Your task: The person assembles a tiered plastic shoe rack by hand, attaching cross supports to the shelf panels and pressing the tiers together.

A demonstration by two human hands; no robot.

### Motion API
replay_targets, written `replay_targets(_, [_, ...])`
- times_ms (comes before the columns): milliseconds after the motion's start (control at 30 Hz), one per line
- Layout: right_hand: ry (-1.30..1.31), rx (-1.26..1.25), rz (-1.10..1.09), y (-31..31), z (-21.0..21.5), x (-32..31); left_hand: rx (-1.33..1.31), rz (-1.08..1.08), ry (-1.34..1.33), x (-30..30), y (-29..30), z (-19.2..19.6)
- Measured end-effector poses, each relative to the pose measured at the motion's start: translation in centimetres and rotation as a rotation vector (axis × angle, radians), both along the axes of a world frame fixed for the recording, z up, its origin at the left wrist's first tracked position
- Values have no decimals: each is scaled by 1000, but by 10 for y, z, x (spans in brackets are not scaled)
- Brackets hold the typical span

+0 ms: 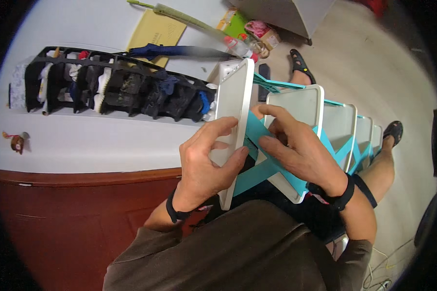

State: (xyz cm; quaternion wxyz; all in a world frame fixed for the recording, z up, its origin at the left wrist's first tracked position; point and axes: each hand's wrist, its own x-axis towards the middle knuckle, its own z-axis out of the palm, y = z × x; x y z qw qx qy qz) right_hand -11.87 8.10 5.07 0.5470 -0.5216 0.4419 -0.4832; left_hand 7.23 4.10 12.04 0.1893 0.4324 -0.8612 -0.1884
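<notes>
In front of me is a multi-tier folding rack with white panels (337,127) joined by crossed teal struts (257,178). My left hand (199,157) holds the edge of the nearest white panel (234,94), its thumb on one side and its fingers on the other. My right hand (308,155) is closed around a teal strut beside that panel, close to where the struts cross. Its fingertips are partly hidden behind the strut. The other panels stretch away to the right, above my legs.
A black shoe rack (116,92) full of shoes stands at the left. Beyond it are a yellow bag (155,36), a dark blue umbrella (179,51) and a plastic bottle (238,47). Dark red wood (82,223) fills the lower left. Cables (386,266) lie at the lower right.
</notes>
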Motion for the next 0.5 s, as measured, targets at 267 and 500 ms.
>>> replay_targets(267, [25, -344, -4, -30, -27, 15, -68, 148, -54, -20, 11, 3])
replay_targets(500, [-176, -477, -35, -30, -37, 20, 68, 255, 53, -22, 16, 9])
